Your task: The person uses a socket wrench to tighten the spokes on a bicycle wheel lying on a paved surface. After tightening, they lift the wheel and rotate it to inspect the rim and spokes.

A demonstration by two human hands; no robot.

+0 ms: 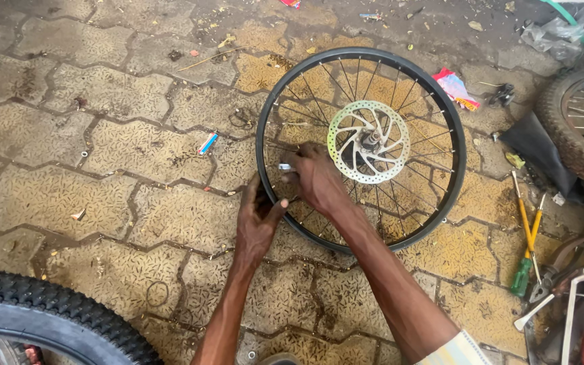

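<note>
On the paved floor (103, 149) lies our bare bicycle wheel (361, 149). Our left hand (258, 223) grips its near rim; our right hand (315, 179) pinches a small metal tool (285, 167) at the spokes. We judge spoke adjustment underway; next needs steady turning.

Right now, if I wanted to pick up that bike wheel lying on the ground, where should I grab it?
Probably by the black rim on its bare right side, coming from above. The wheel lies flat on the paving, so fingers can hook between the thin spokes and curl under the rim. Keep off the disc in the middle: its thin edge looks sharp. The left hand and right hand already crowd the near-left side.
</note>
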